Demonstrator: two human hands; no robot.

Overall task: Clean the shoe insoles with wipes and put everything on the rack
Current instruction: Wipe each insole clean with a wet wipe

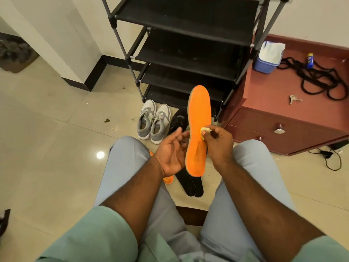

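Seated person, left hand (172, 154) fingers curled round edge of upright orange insole (199, 129), right hand (219, 143) pinching crumpled wipe (261, 131) against its face, 2 black insoles (190, 184) on floor below, rack (181, 53) just behind shoes

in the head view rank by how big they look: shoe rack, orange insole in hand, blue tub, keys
1. shoe rack
2. orange insole, though it is nearer the camera
3. blue tub
4. keys
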